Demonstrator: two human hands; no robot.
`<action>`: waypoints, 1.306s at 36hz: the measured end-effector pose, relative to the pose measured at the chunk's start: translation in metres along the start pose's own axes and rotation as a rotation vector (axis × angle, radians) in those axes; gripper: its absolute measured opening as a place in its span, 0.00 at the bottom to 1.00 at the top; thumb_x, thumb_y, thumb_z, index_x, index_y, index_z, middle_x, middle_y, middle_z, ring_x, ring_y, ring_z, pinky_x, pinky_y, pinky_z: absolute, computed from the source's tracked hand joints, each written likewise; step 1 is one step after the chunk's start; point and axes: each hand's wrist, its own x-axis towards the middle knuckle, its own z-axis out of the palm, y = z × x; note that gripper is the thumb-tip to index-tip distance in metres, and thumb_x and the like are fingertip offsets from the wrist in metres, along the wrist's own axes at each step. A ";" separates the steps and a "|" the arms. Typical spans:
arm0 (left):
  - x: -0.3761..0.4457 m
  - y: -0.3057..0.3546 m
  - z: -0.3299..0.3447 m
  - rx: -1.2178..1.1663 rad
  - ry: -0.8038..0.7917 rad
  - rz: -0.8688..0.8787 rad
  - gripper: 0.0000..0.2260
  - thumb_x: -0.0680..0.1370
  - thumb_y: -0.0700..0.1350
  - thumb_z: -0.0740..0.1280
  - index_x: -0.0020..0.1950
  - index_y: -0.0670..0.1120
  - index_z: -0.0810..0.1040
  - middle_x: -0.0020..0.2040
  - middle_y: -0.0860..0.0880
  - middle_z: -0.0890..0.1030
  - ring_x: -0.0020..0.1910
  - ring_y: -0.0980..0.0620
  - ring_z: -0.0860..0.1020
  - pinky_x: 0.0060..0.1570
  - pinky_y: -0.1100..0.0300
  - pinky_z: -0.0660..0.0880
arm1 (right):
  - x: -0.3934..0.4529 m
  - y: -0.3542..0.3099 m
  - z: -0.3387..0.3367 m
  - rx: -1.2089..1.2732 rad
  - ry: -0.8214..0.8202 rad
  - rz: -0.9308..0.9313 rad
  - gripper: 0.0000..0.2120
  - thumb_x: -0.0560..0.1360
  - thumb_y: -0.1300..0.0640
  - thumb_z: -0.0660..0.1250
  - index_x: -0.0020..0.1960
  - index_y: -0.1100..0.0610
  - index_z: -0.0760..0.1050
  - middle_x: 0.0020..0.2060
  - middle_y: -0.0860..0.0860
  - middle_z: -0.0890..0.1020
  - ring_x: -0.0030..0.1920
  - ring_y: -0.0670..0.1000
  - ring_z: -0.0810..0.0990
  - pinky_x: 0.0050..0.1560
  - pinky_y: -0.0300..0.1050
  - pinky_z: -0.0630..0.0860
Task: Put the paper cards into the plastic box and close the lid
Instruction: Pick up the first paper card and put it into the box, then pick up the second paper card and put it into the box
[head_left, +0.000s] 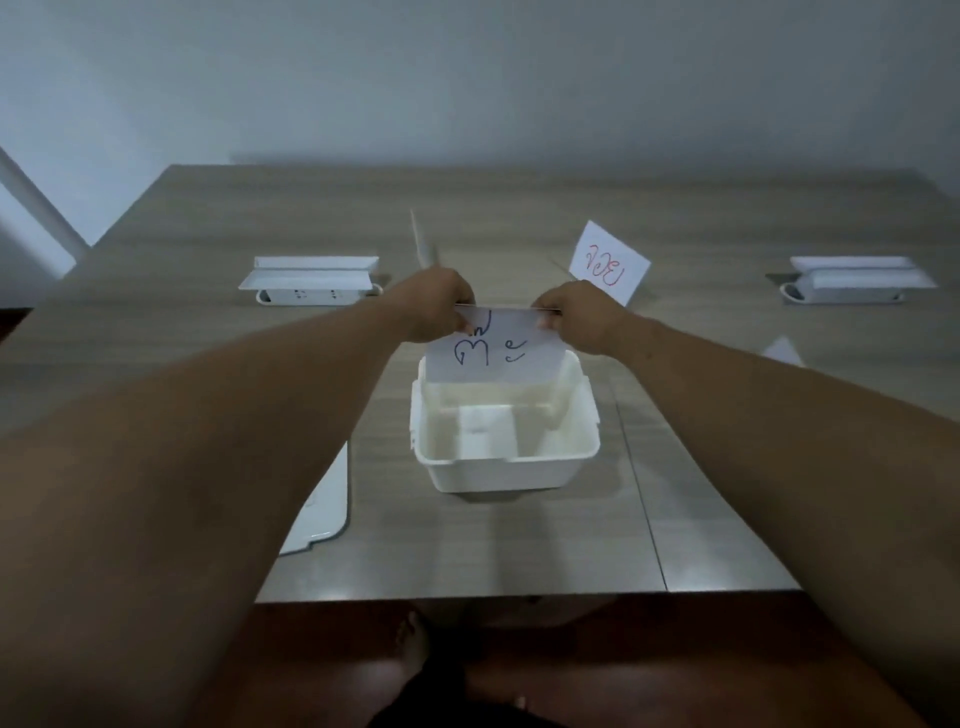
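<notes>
A white plastic box stands open at the middle of the table, nothing visible inside. Both my hands hold one white paper card with blue writing by its top edge, just above the box's far wall. My left hand pinches the card's left corner and my right hand the right corner. A second card with red writing stands behind my right hand. The white lid lies flat on the table left of the box, partly hidden by my left forearm.
Two white pop-up socket units sit in the table, one at the far left and one at the far right. A thin blurred white strip rises behind my left hand. A small paper piece lies at the right. The table's near edge is close to my legs.
</notes>
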 end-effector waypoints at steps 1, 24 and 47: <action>-0.003 0.003 0.007 0.000 -0.016 -0.007 0.11 0.75 0.44 0.70 0.54 0.40 0.82 0.51 0.42 0.82 0.49 0.45 0.77 0.47 0.59 0.68 | -0.006 0.003 0.005 0.001 -0.031 0.008 0.13 0.79 0.62 0.61 0.61 0.63 0.78 0.60 0.59 0.81 0.60 0.59 0.78 0.59 0.47 0.72; -0.021 -0.010 0.125 0.048 -0.539 -0.158 0.12 0.70 0.44 0.73 0.52 0.42 0.85 0.47 0.45 0.83 0.50 0.45 0.81 0.52 0.55 0.77 | -0.060 0.031 0.102 0.076 -0.447 0.121 0.15 0.78 0.55 0.63 0.54 0.65 0.82 0.54 0.57 0.84 0.56 0.57 0.80 0.59 0.50 0.75; 0.142 0.033 0.063 -0.086 -0.217 0.115 0.15 0.78 0.48 0.63 0.50 0.39 0.84 0.52 0.41 0.85 0.56 0.42 0.80 0.54 0.57 0.73 | -0.051 0.116 -0.006 0.081 0.117 0.580 0.14 0.79 0.56 0.60 0.60 0.59 0.79 0.60 0.56 0.81 0.61 0.56 0.78 0.61 0.44 0.72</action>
